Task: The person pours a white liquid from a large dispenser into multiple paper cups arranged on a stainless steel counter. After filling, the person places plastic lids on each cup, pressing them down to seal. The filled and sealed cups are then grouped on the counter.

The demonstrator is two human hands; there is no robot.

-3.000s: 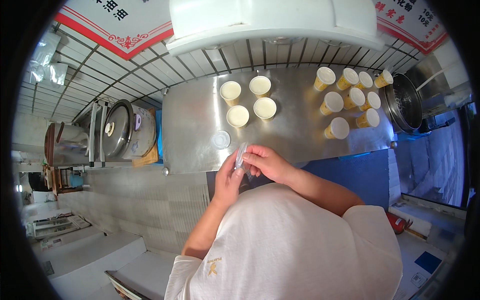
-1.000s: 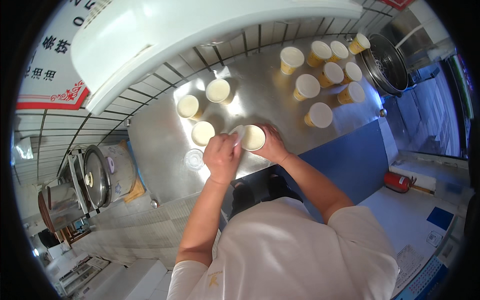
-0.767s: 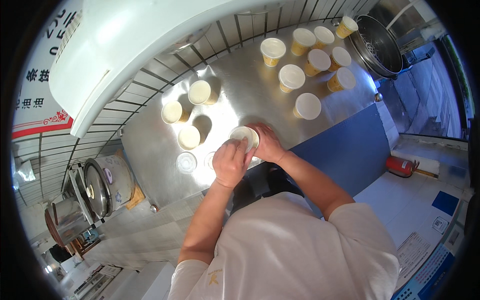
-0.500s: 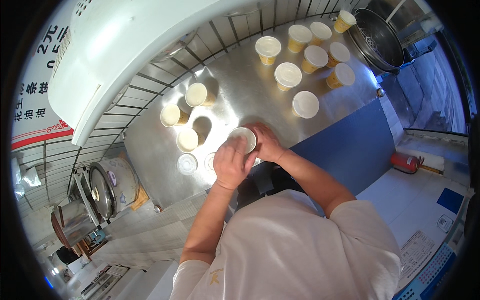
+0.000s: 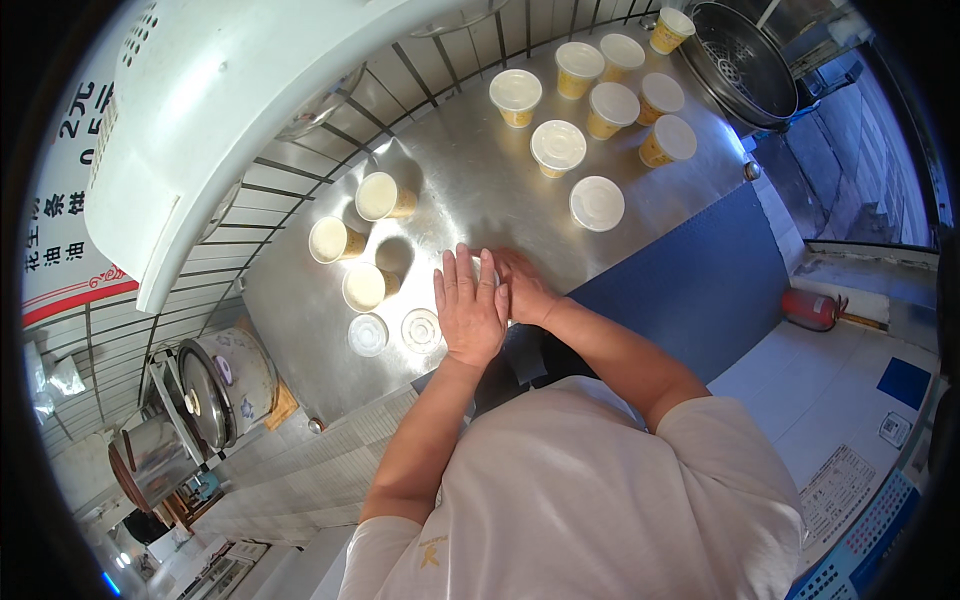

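My left hand (image 5: 468, 308) lies flat, fingers stretched out, over the top of a paper cup (image 5: 496, 272) on the steel table. My right hand (image 5: 527, 288) curls round the cup's right side; some of its fingers are hidden. Most of the cup is covered by my hands, with a bit of white showing between them. To the left stand three uncovered cups with pale, creamy contents: a far one (image 5: 377, 197), a leftmost one (image 5: 329, 240) and a near one (image 5: 363, 288). Two loose lids, one translucent (image 5: 368, 335) and one brightly lit (image 5: 421, 331), lie beside my left hand.
Several yellow-and-white lidded cups (image 5: 558, 147) stand at the far right of the steel table (image 5: 310, 340). Beyond them sits a dark pan (image 5: 745, 65). A white appliance (image 5: 230, 110) overhangs the far left. A red fire extinguisher (image 5: 812, 309) is at the right.
My left hand has gone from bent fingers at the cup's rim to lying flat across its top. My right hand stays at the cup's side. The whole view has shifted slightly.
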